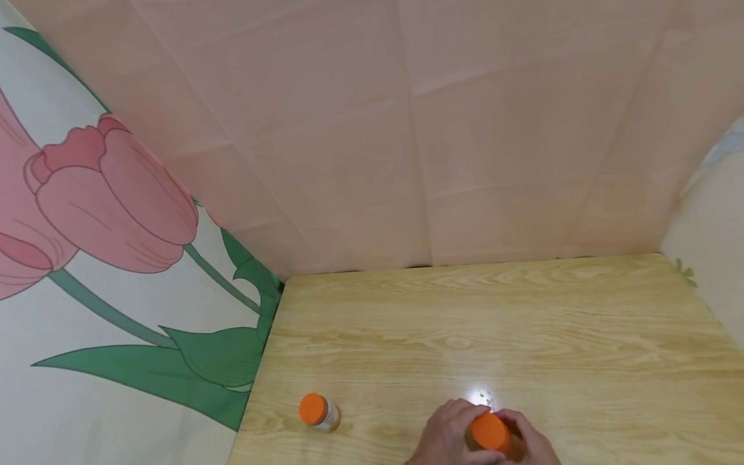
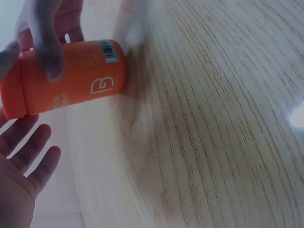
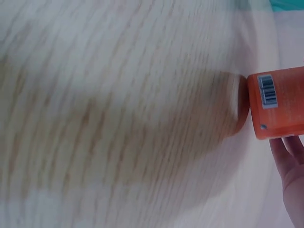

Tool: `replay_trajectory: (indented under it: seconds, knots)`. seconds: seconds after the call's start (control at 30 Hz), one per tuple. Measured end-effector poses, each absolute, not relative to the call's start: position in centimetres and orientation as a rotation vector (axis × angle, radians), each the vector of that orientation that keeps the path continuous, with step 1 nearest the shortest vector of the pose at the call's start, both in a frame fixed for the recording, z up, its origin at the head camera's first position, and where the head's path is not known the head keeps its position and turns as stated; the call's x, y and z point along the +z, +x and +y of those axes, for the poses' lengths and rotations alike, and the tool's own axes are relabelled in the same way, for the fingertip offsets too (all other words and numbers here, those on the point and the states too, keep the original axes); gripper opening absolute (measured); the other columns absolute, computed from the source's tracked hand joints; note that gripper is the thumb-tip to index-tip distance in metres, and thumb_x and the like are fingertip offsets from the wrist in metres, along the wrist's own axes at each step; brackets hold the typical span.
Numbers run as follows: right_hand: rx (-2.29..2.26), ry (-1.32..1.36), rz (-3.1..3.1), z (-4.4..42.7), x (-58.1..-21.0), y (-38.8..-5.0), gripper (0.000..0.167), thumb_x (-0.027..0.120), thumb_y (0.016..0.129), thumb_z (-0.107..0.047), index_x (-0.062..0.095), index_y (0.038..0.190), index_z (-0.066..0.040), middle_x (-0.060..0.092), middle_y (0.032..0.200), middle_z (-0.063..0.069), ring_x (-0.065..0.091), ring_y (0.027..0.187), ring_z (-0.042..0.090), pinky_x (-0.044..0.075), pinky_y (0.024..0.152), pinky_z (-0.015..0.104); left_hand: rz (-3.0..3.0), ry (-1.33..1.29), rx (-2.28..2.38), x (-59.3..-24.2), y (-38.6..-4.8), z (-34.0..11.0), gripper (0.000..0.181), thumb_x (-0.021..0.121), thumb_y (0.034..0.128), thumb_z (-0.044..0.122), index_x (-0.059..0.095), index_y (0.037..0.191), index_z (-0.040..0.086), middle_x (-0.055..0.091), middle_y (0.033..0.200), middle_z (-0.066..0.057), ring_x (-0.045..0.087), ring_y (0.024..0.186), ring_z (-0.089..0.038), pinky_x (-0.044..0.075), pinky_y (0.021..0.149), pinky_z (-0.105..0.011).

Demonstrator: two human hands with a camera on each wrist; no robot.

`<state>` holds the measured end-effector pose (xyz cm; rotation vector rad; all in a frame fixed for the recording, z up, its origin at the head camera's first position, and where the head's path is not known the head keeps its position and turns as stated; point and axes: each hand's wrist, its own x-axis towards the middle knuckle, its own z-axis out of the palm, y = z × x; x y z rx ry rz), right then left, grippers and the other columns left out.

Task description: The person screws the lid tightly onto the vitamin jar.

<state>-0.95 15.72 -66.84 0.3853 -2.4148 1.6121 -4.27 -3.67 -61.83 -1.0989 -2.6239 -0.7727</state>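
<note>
An orange supplement bottle (image 1: 489, 431) with a screw cap stands near the table's front edge, between both hands. My left hand (image 1: 447, 434) is at its cap; in the left wrist view the fingers (image 2: 21, 130) reach the cap's side, the others spread. From the other side my right hand (image 1: 531, 440) grips the bottle's body, its thumb lying along the printed orange wall (image 2: 78, 71). A barcode on the bottle (image 3: 275, 102) faces the right wrist camera, where the bottle's base meets its reflection on the tabletop. Whether the cap is loose cannot be seen.
A smaller jar (image 1: 328, 416) with an orange lid and pale label stands to the left on the wood-grain table (image 1: 407, 336). Behind rises a pinkish cloth (image 1: 349, 129), and a tulip-printed sheet (image 1: 145, 297) hangs at the left edge.
</note>
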Motion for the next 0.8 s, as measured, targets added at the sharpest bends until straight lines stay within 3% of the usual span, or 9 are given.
replay_trajectory:
  seconds: [0.23,0.47,0.63,0.8]
  knots:
    - [1.685,0.610,-2.223,15.6,-68.3,-1.3,0.085,0.089,0.040,0.007,0.056,0.117,-0.004,0.051,0.123,-0.035,0.053,0.107,-0.016,0.035,0.088,-0.002,-2.602,-1.190,-0.880,-61.7,-4.0,-4.3,0.058,0.079,0.0797,0.048,0.062,0.128,0.022,0.066,0.110,0.011,0.058,0.102,0.003,0.036,0.093,-0.005]
    - [1.764,0.669,-2.202,15.6,-68.8,-1.2,0.086,0.086,0.046,0.006,0.054,0.122,-0.017,0.052,0.122,-0.034,0.055,0.105,-0.014,0.039,0.083,0.000,-2.529,-1.232,-0.751,-62.1,-4.0,-4.7,0.062,0.083,0.0743,0.047,0.064,0.126,0.019,0.065,0.105,0.009,0.059,0.095,-0.001,0.038,0.092,-0.005]
    - [1.816,0.684,-2.213,15.3,-68.4,-1.2,0.080,0.085,0.051,0.008,0.054,0.122,-0.014,0.053,0.121,-0.034,0.056,0.104,-0.013,0.041,0.081,0.002,-2.557,-1.224,-0.795,-62.2,-3.9,-5.1,0.065,0.086,0.0704,0.046,0.063,0.126,0.020,0.064,0.107,0.010,0.058,0.097,0.000,0.037,0.092,-0.004]
    - [1.878,0.746,-2.182,14.9,-68.0,-1.1,0.082,0.082,0.052,0.013,0.053,0.124,-0.015,0.053,0.123,-0.033,0.056,0.105,-0.013,0.042,0.082,0.004,-2.569,-1.242,-0.797,-62.4,-3.9,-5.4,0.059,0.084,0.0738,0.044,0.063,0.124,0.021,0.064,0.107,0.011,0.058,0.099,0.003,0.036,0.093,-0.002]
